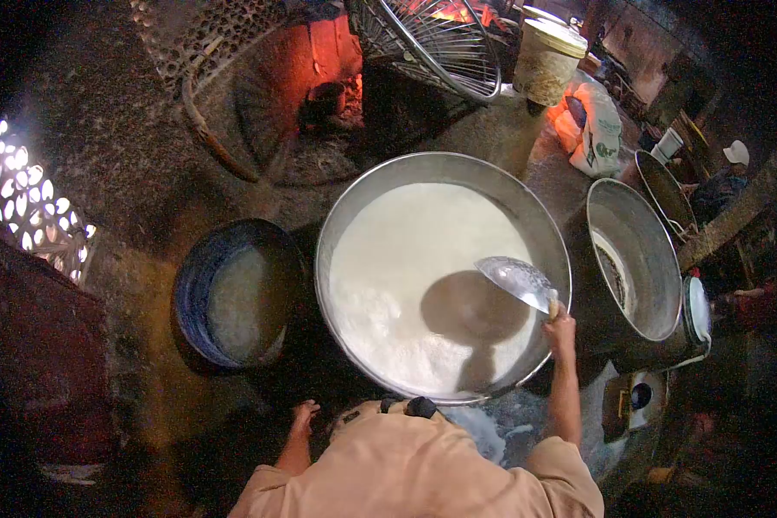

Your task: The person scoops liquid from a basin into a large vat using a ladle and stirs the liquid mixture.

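My right hand [559, 326] is closed around the short handle of a metal ladle [520, 279]. The wide bowl of this ladle is held over the right side of a large round metal pot [441, 161], and its shadow falls across the white liquid [388, 268] inside. Lower down, my left hand [304, 414] hangs beside my body with its fingers apart, holding nothing I can see. It is nearest to the pot's front left and to a blue tub [192, 289] with cloudy liquid in it.
A second deep metal pot [665, 293] stands at the right. Farther back are a lidded white bucket [548, 60], a plastic bag [597, 129] and a large wire-ribbed basket [432, 47]. Red glowing light [319, 52] shows behind. A person in a white cap [736, 153] is at far right.
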`<move>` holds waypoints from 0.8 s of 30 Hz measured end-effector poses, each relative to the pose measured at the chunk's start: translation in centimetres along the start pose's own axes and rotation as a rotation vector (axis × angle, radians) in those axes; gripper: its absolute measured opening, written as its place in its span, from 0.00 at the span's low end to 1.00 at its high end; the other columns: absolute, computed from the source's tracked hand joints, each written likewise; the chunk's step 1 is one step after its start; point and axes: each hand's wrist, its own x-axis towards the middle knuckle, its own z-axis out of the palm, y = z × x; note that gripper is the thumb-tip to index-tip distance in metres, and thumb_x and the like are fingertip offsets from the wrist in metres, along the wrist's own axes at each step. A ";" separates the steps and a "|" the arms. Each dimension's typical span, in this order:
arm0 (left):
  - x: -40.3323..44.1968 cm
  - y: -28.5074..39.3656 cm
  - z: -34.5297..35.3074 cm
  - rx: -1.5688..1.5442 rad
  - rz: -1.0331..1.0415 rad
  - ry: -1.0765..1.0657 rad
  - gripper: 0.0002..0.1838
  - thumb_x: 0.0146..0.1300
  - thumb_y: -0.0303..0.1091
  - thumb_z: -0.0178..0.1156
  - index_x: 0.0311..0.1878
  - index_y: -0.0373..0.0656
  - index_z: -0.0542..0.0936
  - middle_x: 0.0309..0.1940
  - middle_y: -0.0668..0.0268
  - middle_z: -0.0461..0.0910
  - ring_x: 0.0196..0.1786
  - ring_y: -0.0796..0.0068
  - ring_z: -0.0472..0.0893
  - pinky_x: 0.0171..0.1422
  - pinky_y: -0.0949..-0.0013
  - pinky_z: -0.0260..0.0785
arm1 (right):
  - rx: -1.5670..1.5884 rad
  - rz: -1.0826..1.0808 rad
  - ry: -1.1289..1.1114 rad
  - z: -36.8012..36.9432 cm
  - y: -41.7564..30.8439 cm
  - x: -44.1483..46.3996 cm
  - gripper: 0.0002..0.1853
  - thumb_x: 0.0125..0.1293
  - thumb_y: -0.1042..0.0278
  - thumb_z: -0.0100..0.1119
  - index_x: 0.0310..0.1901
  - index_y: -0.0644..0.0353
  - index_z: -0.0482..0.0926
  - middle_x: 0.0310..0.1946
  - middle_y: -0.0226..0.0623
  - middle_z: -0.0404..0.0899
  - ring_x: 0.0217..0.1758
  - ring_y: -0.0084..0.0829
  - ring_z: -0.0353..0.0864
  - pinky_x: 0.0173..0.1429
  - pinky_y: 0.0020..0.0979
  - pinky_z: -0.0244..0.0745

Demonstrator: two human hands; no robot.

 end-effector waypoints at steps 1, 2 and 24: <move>-0.1 -0.1 0.3 -0.025 -0.051 0.027 0.22 0.55 0.37 0.59 0.54 0.45 0.75 0.46 0.60 0.79 0.55 0.57 0.73 0.61 0.41 0.57 | 0.081 0.001 0.039 1.7 0.3 0.3 0.25 0.43 0.75 0.59 0.49 0.60 0.76 0.35 0.51 0.81 0.39 0.50 0.81 0.44 0.40 0.75; -0.2 -0.1 0.5 -0.051 -0.101 0.055 0.22 0.55 0.37 0.59 0.54 0.44 0.75 0.46 0.59 0.79 0.54 0.58 0.74 0.61 0.43 0.58 | -0.003 -0.040 0.052 4.5 2.3 1.2 0.24 0.43 0.76 0.59 0.48 0.61 0.76 0.33 0.49 0.81 0.36 0.47 0.82 0.41 0.39 0.75; 2.2 3.0 -2.7 -0.051 -0.022 -0.041 0.26 0.43 0.32 0.69 0.50 0.44 0.79 0.59 0.60 0.72 0.66 0.58 0.63 0.67 0.47 0.48 | 0.322 0.350 -0.533 16.5 -9.8 -10.6 0.17 0.46 0.76 0.57 0.42 0.65 0.74 0.18 0.37 0.75 0.15 0.27 0.74 0.17 0.31 0.74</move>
